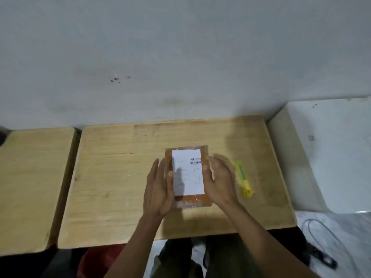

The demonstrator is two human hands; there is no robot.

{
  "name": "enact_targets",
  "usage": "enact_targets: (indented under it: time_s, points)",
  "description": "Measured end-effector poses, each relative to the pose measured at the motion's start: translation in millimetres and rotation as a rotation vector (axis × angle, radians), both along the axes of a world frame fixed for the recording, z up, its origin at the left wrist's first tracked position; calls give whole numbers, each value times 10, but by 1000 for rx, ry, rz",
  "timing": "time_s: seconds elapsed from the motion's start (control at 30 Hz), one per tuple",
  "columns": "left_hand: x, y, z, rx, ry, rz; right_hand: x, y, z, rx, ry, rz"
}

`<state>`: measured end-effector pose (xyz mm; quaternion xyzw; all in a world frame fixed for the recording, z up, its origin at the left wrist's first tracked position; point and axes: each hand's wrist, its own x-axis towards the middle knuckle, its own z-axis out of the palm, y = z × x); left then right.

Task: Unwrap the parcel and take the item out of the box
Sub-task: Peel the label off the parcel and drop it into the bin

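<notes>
A brown parcel [197,201] wrapped in clear plastic lies on the wooden table [120,177], with a white shipping label [188,171] and barcodes on its top. My left hand [158,189] rests flat against the parcel's left side, fingers straight and thumb on the top edge. Against the right side is my right hand [219,180], fingers slightly curled over the edge. Both hands touch the parcel from the sides; neither is closed around it.
A yellow utility knife [244,180] lies on the table just right of my right hand. A second wooden table [30,177] stands at the left, a white block [325,153] at the right. A black cable [321,253] lies on the floor.
</notes>
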<state>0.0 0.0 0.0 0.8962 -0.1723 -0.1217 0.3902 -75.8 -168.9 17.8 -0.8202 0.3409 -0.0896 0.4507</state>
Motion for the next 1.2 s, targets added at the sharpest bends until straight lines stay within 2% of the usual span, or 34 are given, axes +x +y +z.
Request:
enact_targets:
  time_s: [0.17,0.4,0.5,0.6,0.67,0.8,0.9,1.03,1.2]
  points:
    - [16,68,-391,39,64,-99,93,10,-222,-69,66,-12]
    - [5,15,-591,-11,11,-113,339,-87,-394,-143,143,53]
    - [-28,-19,-635,-5,-98,-175,458,-150,-480,-153,182,63]
    - [-18,-24,-690,31,-28,-134,551,-179,-519,-143,212,57]
    - [7,-40,-706,57,40,-88,589,-190,-526,-141,200,36]
    - [-37,-58,-685,28,-101,-132,608,-186,-544,-102,169,-7]
    - [-39,-67,-683,33,-80,-105,622,-182,-566,-72,157,-29]
    - [-64,-61,-683,25,-159,-130,655,-188,-594,-33,121,-75]
    - [-53,-51,-708,39,-125,-122,707,-199,-586,-27,122,-100]
